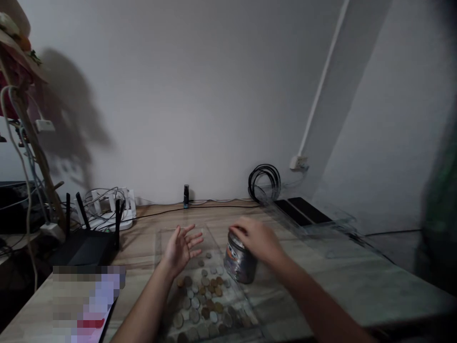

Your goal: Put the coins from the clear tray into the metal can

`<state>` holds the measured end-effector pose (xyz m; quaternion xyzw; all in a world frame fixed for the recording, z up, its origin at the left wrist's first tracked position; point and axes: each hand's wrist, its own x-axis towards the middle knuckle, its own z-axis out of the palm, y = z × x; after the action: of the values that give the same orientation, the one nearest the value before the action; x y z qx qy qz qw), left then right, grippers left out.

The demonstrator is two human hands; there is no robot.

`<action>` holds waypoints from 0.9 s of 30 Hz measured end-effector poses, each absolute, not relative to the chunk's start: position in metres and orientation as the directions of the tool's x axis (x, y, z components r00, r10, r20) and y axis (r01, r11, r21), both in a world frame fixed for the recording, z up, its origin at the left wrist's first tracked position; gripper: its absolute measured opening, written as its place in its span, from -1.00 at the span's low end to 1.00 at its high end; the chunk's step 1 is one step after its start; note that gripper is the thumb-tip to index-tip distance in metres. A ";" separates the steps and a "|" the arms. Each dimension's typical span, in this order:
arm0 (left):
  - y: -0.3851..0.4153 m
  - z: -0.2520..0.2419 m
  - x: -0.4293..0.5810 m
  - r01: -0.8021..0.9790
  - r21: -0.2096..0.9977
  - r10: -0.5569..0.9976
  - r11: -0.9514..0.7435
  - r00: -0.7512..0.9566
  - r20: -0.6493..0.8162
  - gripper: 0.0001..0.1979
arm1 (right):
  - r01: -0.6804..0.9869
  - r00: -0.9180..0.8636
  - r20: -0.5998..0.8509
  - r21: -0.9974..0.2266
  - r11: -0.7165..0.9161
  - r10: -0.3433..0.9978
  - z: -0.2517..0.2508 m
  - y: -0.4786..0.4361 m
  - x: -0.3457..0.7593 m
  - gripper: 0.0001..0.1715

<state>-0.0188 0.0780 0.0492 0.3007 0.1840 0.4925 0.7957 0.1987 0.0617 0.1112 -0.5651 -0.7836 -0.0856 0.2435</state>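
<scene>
My left hand (182, 248) hovers open, fingers spread, palm turned inward, just above the far end of a clear flat tray (167, 240). Several coins (204, 300), silver and brown, lie spread over the tray in front of me. My right hand (257, 239) rests on top of a small metal can (240, 263) that stands on the wooden table (357, 281) just right of the coins; its fingers curl over the can's lid.
A black router (89, 240) with antennas and a white power strip (110, 209) with cables sit at the left. A coiled black cable (264, 183), a small dark bottle (186, 195) and flat black devices (303, 210) lie near the wall. A blurred-out patch covers the front left.
</scene>
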 end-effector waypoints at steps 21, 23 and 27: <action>0.030 0.026 -0.016 0.943 0.257 0.933 -0.214 0.275 -0.233 -0.67 | 0.908 -0.418 -0.116 -0.012 0.420 0.901 0.024 0.046 0.125 -0.61; 0.015 0.032 -0.018 0.955 0.174 0.915 -0.242 0.284 -0.286 -0.68 | 0.907 -0.413 -0.169 0.010 0.421 0.895 0.021 0.043 0.128 -0.68; -0.008 0.047 -0.023 0.954 0.072 0.870 -0.291 0.296 -0.394 -0.70 | 0.906 -0.410 -0.209 0.019 0.423 0.888 0.020 0.034 0.132 -0.78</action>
<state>-0.0235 -0.0083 0.0469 0.7910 0.5765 -0.1409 0.1484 0.1315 0.0338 0.0201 -0.5350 -0.8382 0.0485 -0.0940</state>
